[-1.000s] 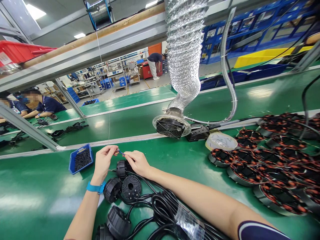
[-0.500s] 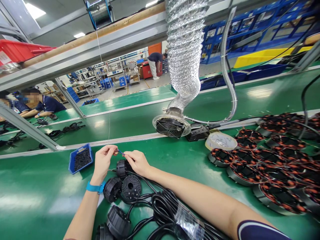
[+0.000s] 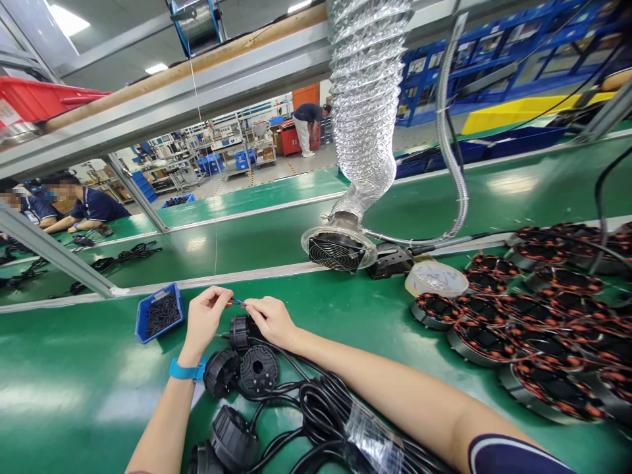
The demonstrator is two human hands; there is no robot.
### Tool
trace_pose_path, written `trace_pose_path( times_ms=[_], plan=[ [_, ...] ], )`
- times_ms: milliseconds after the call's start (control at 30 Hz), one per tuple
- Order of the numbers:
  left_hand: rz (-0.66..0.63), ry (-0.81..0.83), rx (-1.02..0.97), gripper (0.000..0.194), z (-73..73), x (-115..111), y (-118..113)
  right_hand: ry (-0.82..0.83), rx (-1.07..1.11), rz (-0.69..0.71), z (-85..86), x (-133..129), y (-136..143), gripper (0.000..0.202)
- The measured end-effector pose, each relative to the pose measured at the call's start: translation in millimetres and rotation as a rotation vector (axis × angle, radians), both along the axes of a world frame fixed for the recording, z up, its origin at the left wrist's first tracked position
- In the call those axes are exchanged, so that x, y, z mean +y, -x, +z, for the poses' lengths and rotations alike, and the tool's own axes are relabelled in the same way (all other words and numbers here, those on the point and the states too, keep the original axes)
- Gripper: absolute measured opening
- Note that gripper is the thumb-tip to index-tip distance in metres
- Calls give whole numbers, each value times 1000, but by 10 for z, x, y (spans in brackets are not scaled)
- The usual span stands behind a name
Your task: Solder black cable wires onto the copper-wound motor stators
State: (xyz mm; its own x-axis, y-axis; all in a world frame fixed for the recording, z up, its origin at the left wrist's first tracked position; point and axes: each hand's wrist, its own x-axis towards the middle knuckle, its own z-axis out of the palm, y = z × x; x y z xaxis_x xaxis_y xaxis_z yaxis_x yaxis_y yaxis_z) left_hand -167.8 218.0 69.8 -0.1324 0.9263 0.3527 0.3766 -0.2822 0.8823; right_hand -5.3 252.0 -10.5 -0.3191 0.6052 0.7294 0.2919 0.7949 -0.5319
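Observation:
Between my hands stretches a thin blue wire (image 3: 237, 302). My left hand (image 3: 210, 313) pinches its left end, and my right hand (image 3: 269, 319) pinches it from the right; the fingertips are a short gap apart. Just under my right hand lies a round black plastic housing (image 3: 239, 332) with a cable. More black housings, one round and flat with holes (image 3: 259, 370), sit below my hands. A coiled bundle of black cable (image 3: 323, 408), wrapped in clear film, runs under my right forearm. Left of my left hand stands a small blue bin (image 3: 143, 322) of short black pieces.
Rows of motor stators (image 3: 533, 329) with orange-and-black windings cover the right side of the green bench. A fume fan (image 3: 336, 252) on a silver duct (image 3: 368, 99) hangs ahead, beside a roll of clear tape (image 3: 437, 279). Co-workers sit at the far left; another person bends over behind.
The coppery bit that showed at my left fingertips is now mostly covered. Both hands stay in nearly the same place. A cable on the far conveyor has shifted slightly left.

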Motion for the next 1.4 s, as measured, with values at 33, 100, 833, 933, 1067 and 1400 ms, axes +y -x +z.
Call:
trace_pose_path(
  times_ms=[33,100,833,933,1067,1400],
  plan=[
    [-7,-12,50,23,7,-8,-3,-1,-6,-1,0,0,-1,33],
    [-25,-33,124,23,12,-18,-10,-7,-10,3,0,1,-2,32],
    [-168,99,-120,31,-86,11,55,9,-1,14,7,4,-1,38],
    [-190,100,-49,33,-101,0,6,5,-30,17,-3,-1,3,43],
    [-218,71,27,44,-71,-2,6,29,-39,25,5,-18,5,40],
    [728,160,1015,38,-112,157,1038,182,-103,-528,419,283,-296,37]
  ],
)
